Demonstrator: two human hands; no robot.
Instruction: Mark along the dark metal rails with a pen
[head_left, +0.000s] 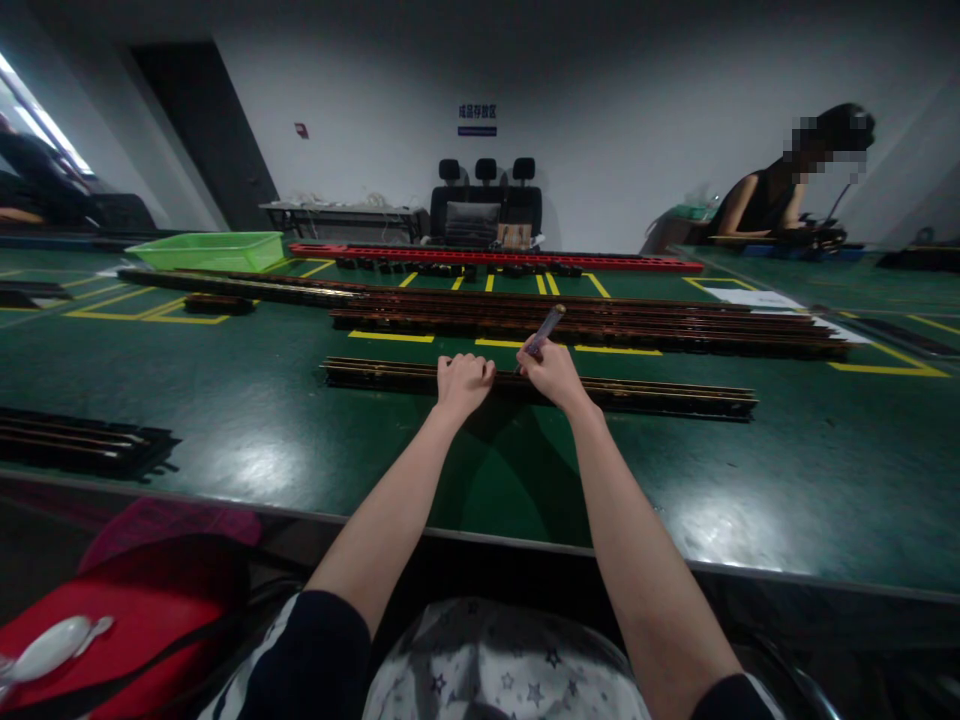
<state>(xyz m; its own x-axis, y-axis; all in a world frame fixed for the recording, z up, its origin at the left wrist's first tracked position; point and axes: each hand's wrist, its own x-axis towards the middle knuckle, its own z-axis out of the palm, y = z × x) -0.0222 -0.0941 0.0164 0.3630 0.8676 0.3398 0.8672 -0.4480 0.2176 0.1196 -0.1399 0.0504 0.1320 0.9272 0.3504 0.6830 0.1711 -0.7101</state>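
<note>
"Starting at the left hand, what could go wrong?"

"If it presses unevenly, I judge that the long, narrow, dark strip with thin gold-toned edges, lying crosswise under both hands, could skid on the smooth green tabletop; nothing visible pins its ends, out to either side of the hands."

"And at the right hand?"

"The slender, translucent, purplish pen-shaped tool could slip off those narrow edges if tipped too far. A careless shove forward might also nudge the long, reddish-brown strips just beyond the hands."

"How do the hands themselves stand?"

"The left is palm down, fingers curled close together over the strip and touching it; whether the thumb pinches underneath, I cannot tell. The right is closed, pinching the tool between thumb and fingers, its top leaning rightward and away. The tool's lower tip, between the hands, is too small to judge for contact."
</note>
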